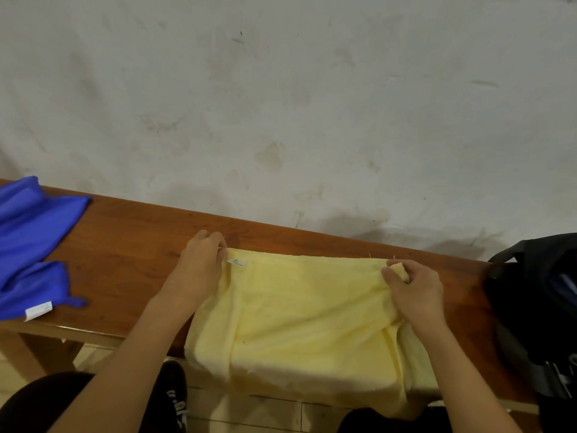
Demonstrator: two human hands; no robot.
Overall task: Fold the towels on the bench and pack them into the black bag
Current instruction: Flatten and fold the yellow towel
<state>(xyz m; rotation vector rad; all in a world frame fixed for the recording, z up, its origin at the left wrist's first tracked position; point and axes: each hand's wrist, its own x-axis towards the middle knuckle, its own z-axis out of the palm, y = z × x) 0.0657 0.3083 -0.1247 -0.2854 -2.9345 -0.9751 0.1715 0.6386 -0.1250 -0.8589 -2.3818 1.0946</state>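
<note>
1. The yellow towel (306,310) lies spread on the wooden surface (131,245) at frame centre, its near edge hanging over the surface's front edge toward 6 o'clock.
2. The left hand (199,267) sits at the towel's far-left corner, about 10 o'clock from the towel's middle. Its fingers (215,239) are curled and pinch that corner just above a small white label (236,262).
3. The right hand (415,292) sits at the far-right corner, about 2 o'clock from the towel's middle. Its fingers (395,275) are curled round a bunched fold of the towel.
4. The far edge of the towel runs nearly straight between the two hands.
5. A blue towel (31,245) lies crumpled on the surface at 9 o'clock, well apart from the yellow towel.
6. The black bag (537,301) stands at 3 o'clock, at the right end of the surface, near the right hand.
</note>
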